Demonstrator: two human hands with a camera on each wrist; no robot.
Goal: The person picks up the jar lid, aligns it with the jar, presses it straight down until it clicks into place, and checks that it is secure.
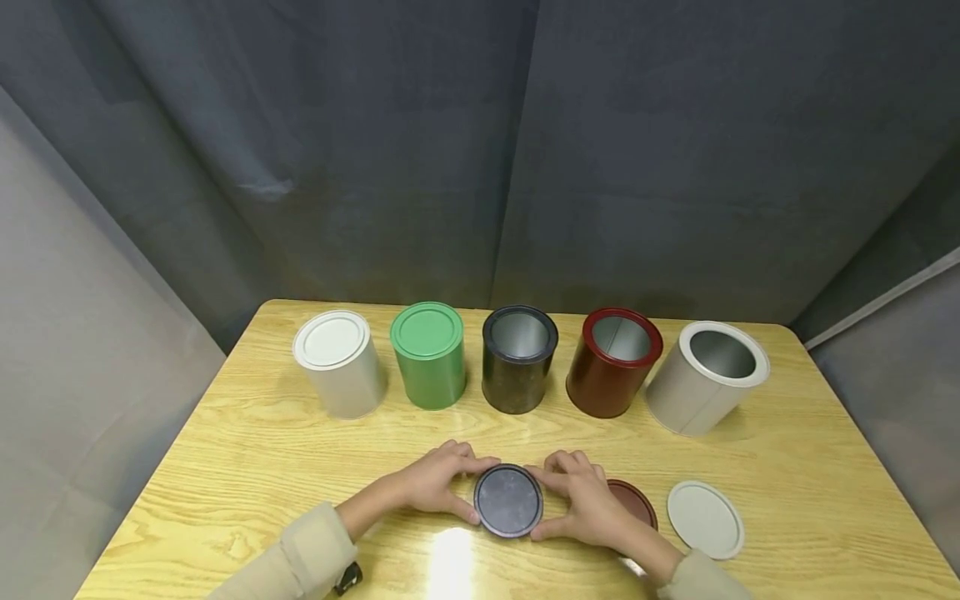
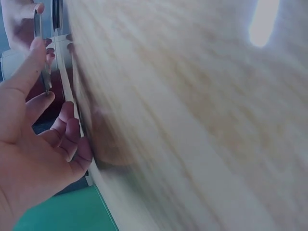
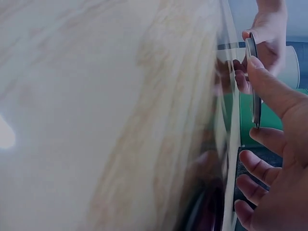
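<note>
Here both hands — left hand point(image 1: 435, 483), right hand point(image 1: 581, 500) — pinch the black lid point(image 1: 508, 500) by its rim, just off the table point(image 1: 225, 450).

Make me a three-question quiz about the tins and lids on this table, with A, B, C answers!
1. Where is the red lid?
A. on the red tin
B. flat on the table by the right hand
C. on the green tin

2. How many tins stand in the row?
A. three
B. four
C. five

3. What about the black tin?
A. open
B. lidded
C. tipped over

Answers:
1 B: it lies on the wooden table, partly behind the right hand.
2 C: white, green, black, red and white tins.
3 A: its shiny inside shows, while both hands, left hand too, hold the black lid.
</note>
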